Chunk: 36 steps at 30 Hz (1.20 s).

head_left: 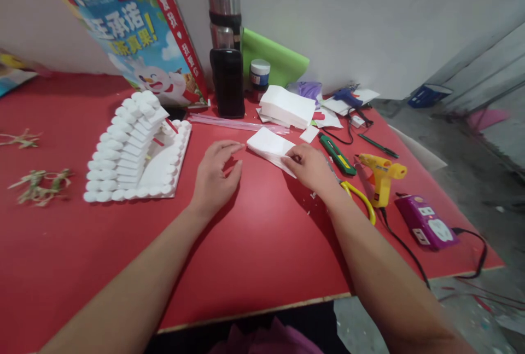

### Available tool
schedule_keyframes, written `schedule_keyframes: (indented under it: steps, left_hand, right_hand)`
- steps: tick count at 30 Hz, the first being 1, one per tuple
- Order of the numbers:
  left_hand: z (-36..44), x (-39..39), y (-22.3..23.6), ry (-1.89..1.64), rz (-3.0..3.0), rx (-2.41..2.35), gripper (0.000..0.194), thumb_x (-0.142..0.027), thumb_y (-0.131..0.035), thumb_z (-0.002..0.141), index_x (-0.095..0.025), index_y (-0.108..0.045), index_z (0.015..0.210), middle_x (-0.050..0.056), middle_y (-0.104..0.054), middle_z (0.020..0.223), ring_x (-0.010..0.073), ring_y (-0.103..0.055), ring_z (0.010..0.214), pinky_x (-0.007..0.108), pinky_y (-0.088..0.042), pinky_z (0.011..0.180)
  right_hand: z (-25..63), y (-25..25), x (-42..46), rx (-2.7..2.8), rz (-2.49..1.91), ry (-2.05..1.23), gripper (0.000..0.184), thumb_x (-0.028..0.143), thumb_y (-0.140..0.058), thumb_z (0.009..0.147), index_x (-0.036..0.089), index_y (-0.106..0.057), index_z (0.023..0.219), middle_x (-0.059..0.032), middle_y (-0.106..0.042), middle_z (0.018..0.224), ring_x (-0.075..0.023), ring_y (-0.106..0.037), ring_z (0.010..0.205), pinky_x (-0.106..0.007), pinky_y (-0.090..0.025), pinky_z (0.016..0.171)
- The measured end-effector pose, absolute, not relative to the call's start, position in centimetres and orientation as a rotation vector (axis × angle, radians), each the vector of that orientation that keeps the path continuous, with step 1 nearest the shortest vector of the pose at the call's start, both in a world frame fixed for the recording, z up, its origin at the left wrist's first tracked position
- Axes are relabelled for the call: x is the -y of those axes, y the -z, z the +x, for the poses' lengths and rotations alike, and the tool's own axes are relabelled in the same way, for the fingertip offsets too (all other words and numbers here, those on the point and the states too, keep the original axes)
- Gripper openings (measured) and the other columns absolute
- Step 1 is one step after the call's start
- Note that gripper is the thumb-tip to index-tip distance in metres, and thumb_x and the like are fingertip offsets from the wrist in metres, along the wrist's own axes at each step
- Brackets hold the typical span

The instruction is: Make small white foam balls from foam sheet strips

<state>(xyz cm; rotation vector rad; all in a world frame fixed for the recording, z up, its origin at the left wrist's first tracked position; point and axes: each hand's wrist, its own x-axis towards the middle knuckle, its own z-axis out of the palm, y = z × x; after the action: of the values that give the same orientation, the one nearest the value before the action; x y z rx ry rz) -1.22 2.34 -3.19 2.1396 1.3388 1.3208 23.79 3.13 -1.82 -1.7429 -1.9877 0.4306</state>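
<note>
A folded white paper tissue [268,145] lies on the red table in front of me. My right hand [309,165] pinches its right end between thumb and fingers. My left hand [217,173] hovers to the tissue's left, holding nothing, with thumb and fingers curved and apart. Left of that hand stands a white model with steps [137,149], edged with rounded white pieces. Yellow-handled scissors [361,198] lie partly hidden behind my right forearm. A green utility knife [337,154] rests just beyond my right hand.
A yellow glue gun [382,176] and a purple power socket box [426,222] sit right, with cords. Behind are a white stack [287,105], black phone [228,83], steel flask [225,4] and printed bag [143,31]. Straw figures [43,185] lie left.
</note>
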Motion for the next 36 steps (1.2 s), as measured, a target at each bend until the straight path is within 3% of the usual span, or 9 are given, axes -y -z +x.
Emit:
schedule_keyframes:
  steps: [5, 11, 17, 19, 23, 26, 31, 36]
  left_hand:
    - [-1.3, -2.3, 3.1, -1.298, 2.130, -1.368, 0.030, -0.020, -0.060, 0.093, -0.022, -0.072, 0.120, 0.011, -0.070, 0.127, 0.0253, -0.067, 0.119, 0.042, -0.055, 0.104]
    - [-1.4, -2.4, 3.2, -1.303, 2.105, -1.367, 0.034, -0.024, -0.061, 0.094, -0.021, -0.070, 0.127, 0.012, -0.070, 0.129, 0.0254, -0.069, 0.117, 0.043, -0.056, 0.103]
    - [-1.0, -2.5, 4.1, -1.357, 1.767, -1.145, 0.066, -0.043, -0.071, 0.093, -0.021, -0.050, 0.152, 0.018, -0.056, 0.156, 0.0323, -0.056, 0.143, 0.051, -0.050, 0.114]
    - [-1.0, -2.6, 4.2, -1.319, 1.729, -1.132, 0.069, -0.045, -0.072, 0.092, -0.021, -0.049, 0.153, 0.019, -0.053, 0.159, 0.0335, -0.054, 0.145, 0.053, -0.048, 0.117]
    - [-1.1, -2.5, 4.0, -1.243, 1.833, -1.237, 0.065, -0.041, -0.075, 0.090, -0.019, -0.055, 0.148, 0.020, -0.056, 0.154, 0.0340, -0.061, 0.135, 0.054, -0.053, 0.111]
    - [-1.2, -2.5, 4.0, -1.317, 1.905, -1.255, 0.055, -0.036, -0.071, 0.093, -0.018, -0.059, 0.143, 0.018, -0.062, 0.144, 0.0308, -0.064, 0.129, 0.050, -0.057, 0.105]
    - [-1.3, -2.5, 4.1, -1.348, 1.978, -1.269, 0.046, -0.032, -0.067, 0.094, -0.018, -0.063, 0.138, 0.017, -0.065, 0.136, 0.0286, -0.066, 0.123, 0.047, -0.058, 0.102]
    - [-1.2, -2.5, 4.1, -1.311, 2.014, -1.292, 0.043, -0.029, -0.066, 0.094, -0.017, -0.065, 0.135, 0.016, -0.065, 0.135, 0.0272, -0.067, 0.121, 0.045, -0.059, 0.100]
  right_hand:
    - [24.2, 2.1, -3.2, 1.981, -1.695, -0.440, 0.028, 0.029, -0.056, 0.096, 0.018, -0.067, 0.073, -0.0069, -0.068, 0.087, -0.0202, -0.062, 0.083, -0.032, -0.042, 0.076]
    - [24.2, 2.0, -3.2, 1.875, -1.653, -0.450, 0.022, 0.021, -0.057, 0.084, 0.019, -0.064, 0.063, -0.0056, -0.069, 0.080, -0.0195, -0.062, 0.077, -0.033, -0.043, 0.073]
    - [23.5, 0.4, -2.3, 1.612, -1.314, -0.702, 0.018, 0.029, -0.064, 0.083, 0.021, -0.070, 0.069, -0.0023, -0.073, 0.082, -0.0199, -0.066, 0.079, -0.032, -0.048, 0.073]
    - [23.2, 0.4, -2.1, 1.647, -1.286, -0.639, 0.018, 0.026, -0.064, 0.083, 0.021, -0.068, 0.065, -0.0026, -0.074, 0.081, -0.0199, -0.066, 0.080, -0.031, -0.047, 0.070]
    - [23.4, 1.0, -2.6, 1.697, -1.347, -0.485, 0.018, 0.023, -0.060, 0.084, 0.020, -0.066, 0.067, -0.0025, -0.070, 0.076, -0.0175, -0.062, 0.073, -0.031, -0.046, 0.066]
    - [24.6, 0.7, -3.0, 1.532, -1.415, -0.354, 0.017, 0.026, -0.059, 0.088, 0.020, -0.069, 0.076, -0.0025, -0.070, 0.075, -0.0188, -0.064, 0.072, -0.033, -0.052, 0.070]
    - [26.4, -0.3, -2.9, 1.650, -1.298, 0.261, 0.016, 0.022, -0.059, 0.096, 0.022, -0.074, 0.093, -0.0123, -0.077, 0.111, -0.0283, -0.072, 0.108, -0.044, -0.055, 0.098]
    - [25.1, 0.8, -2.8, 2.207, -1.367, 0.084, 0.022, 0.018, -0.058, 0.095, 0.022, -0.078, 0.087, -0.0085, -0.081, 0.111, -0.0257, -0.075, 0.107, -0.037, -0.058, 0.094]
